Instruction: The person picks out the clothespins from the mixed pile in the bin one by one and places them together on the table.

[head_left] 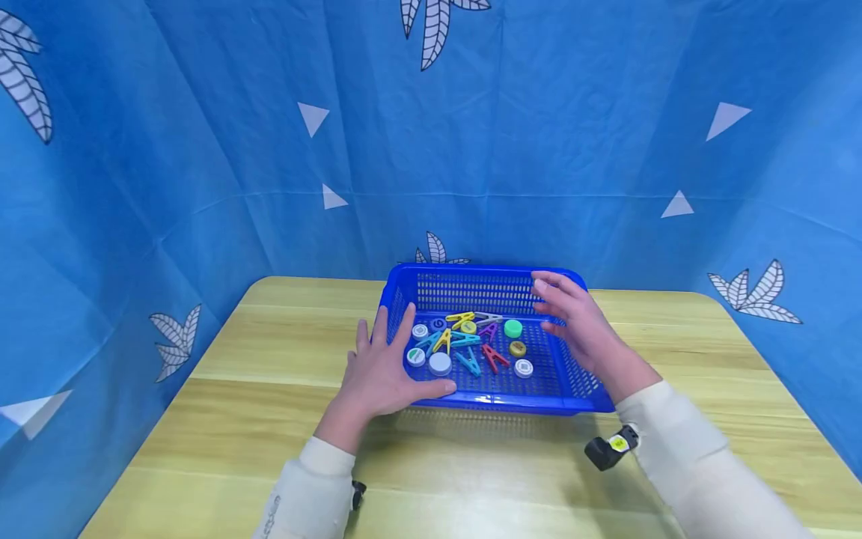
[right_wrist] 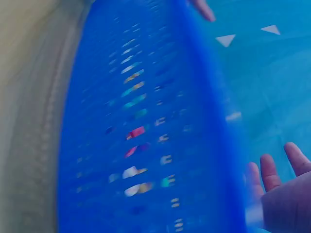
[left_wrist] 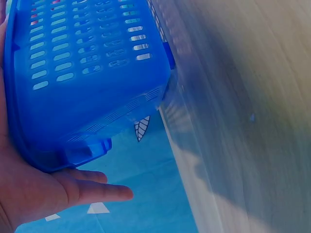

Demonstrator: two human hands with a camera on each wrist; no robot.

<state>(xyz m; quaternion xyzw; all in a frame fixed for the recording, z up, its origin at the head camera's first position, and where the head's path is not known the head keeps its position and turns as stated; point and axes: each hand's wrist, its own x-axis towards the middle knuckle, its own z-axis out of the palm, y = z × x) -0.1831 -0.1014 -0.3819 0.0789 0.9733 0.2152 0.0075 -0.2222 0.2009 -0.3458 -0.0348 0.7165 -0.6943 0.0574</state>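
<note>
A blue perforated plastic basket (head_left: 532, 403) stands at the far side of the wooden table. Inside lie several clothespins, among them a red clothespin (head_left: 494, 358) and a yellow clothespin (head_left: 442, 342). Around them are several round bottle caps, such as a green cap (head_left: 513, 329) and a white cap (head_left: 440, 364). With fingers spread, my left hand (head_left: 380, 370) lies against the basket's near left corner, its thumb along the front rim. My right hand (head_left: 582, 326) is over the basket's right side, fingers apart and slightly bent, holding nothing. In the right wrist view the basket (right_wrist: 107, 194) is blurred.
The light wooden table (head_left: 222, 419) extends in front of the basket and to both sides. Behind it hangs a blue curtain (head_left: 498, 142) with leaf and triangle prints. A small black camera (head_left: 609, 448) is strapped at the right wrist.
</note>
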